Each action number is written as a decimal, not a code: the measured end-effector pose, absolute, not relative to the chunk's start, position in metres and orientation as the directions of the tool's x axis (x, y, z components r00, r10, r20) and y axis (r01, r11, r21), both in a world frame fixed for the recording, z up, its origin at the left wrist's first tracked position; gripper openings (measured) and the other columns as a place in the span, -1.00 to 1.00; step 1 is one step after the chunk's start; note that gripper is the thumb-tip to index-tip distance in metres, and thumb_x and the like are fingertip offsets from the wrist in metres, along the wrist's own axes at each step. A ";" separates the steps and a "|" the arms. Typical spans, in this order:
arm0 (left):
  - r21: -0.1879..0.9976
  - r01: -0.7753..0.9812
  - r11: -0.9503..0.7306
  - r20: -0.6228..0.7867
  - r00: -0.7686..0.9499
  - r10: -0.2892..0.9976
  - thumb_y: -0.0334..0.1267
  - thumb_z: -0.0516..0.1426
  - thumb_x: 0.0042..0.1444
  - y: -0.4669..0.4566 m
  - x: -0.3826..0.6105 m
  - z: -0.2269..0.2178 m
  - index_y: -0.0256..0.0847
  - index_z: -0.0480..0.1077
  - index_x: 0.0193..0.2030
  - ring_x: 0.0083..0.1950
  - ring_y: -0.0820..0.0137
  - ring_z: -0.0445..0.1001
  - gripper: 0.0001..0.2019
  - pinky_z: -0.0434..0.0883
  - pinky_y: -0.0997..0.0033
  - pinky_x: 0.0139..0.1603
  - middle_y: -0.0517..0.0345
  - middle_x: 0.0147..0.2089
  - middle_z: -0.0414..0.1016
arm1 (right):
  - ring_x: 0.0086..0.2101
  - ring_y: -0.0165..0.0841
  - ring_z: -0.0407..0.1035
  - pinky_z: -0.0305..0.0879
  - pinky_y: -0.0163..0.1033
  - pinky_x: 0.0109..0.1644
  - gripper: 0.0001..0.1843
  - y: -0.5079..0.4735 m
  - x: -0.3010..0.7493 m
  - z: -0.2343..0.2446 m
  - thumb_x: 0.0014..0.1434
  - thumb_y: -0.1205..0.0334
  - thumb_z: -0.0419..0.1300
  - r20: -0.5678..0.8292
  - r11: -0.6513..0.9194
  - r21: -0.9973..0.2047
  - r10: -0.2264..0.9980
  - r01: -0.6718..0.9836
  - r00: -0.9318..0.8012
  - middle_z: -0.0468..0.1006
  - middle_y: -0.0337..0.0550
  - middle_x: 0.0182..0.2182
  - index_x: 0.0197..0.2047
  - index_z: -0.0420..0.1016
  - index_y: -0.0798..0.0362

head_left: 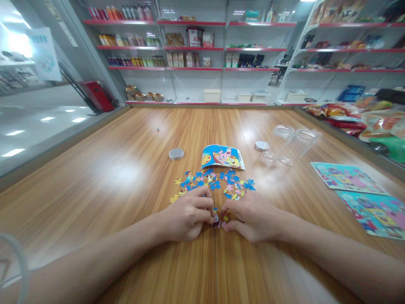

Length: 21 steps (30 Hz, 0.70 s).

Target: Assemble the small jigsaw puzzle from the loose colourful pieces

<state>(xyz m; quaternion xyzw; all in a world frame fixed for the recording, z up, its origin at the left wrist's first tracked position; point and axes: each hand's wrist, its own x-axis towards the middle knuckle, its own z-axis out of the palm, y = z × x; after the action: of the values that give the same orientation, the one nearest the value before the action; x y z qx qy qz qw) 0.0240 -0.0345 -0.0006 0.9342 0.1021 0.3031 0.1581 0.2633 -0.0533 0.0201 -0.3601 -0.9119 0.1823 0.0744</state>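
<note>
My left hand [189,213] and my right hand [253,214] meet over the seam of the wooden table. Between their fingertips lie a few small jigsaw puzzle pieces [217,224], pink, dark and yellow; whether they are joined I cannot tell. The left fingers are closed on a puzzle piece, partly hidden by the fingertips. Thumb and forefinger of the right hand pinch at a puzzle piece [225,218] with yellow on it. Just beyond the hands spreads a loose heap of blue, yellow and pink pieces [215,185]. Behind it stands a curved cartoon picture card [223,157].
Silver lids [176,153] [262,146] lie left and right of the card. Two clear jars [281,141] [302,145] stand at the right. Two cartoon picture sheets [349,177] [376,214] lie flat nearer me. Snack bags [341,116] and stocked shelves [193,48] are beyond the table.
</note>
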 end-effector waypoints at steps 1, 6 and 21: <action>0.354 0.096 -0.931 0.537 0.794 0.285 -0.65 0.02 -0.10 -0.035 0.024 0.000 -0.24 0.46 -0.36 -0.21 0.31 0.31 -0.71 0.39 0.28 -0.21 0.07 -0.35 0.51 | -0.40 -0.30 0.51 0.01 -0.29 -0.41 -0.80 -0.053 0.263 0.021 0.18 0.14 0.25 0.003 0.677 -0.384 0.681 0.628 -0.732 0.63 -0.25 -0.43 -0.10 0.54 -0.09; 0.338 0.105 -0.935 0.547 0.787 0.286 -0.62 0.03 -0.06 -0.035 0.024 -0.001 -0.23 0.47 -0.35 -0.22 0.31 0.32 -0.72 0.41 0.27 -0.21 0.07 -0.35 0.52 | -0.43 -0.30 0.49 -0.02 -0.28 -0.42 -0.76 -0.054 0.262 0.022 0.16 0.13 0.27 0.016 0.685 -0.359 0.684 0.634 -0.729 0.61 -0.25 -0.46 -0.08 0.53 -0.08; 0.367 0.105 -0.924 0.533 0.791 0.302 -0.66 0.03 -0.08 -0.035 0.024 0.000 -0.25 0.48 -0.34 -0.20 0.30 0.32 -0.69 0.40 0.26 -0.19 0.06 -0.29 0.56 | -0.40 -0.28 0.51 -0.01 -0.29 -0.41 -0.73 -0.055 0.263 0.021 0.15 0.08 0.31 0.025 0.660 -0.335 0.719 0.672 -0.694 0.62 -0.26 -0.44 -0.08 0.51 -0.07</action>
<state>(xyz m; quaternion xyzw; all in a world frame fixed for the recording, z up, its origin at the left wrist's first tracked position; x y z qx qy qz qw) 0.0239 -0.0354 -0.0005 0.9324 0.1092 0.3045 0.1614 0.2626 -0.0547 0.0207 -0.3832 -0.9078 0.1516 0.0779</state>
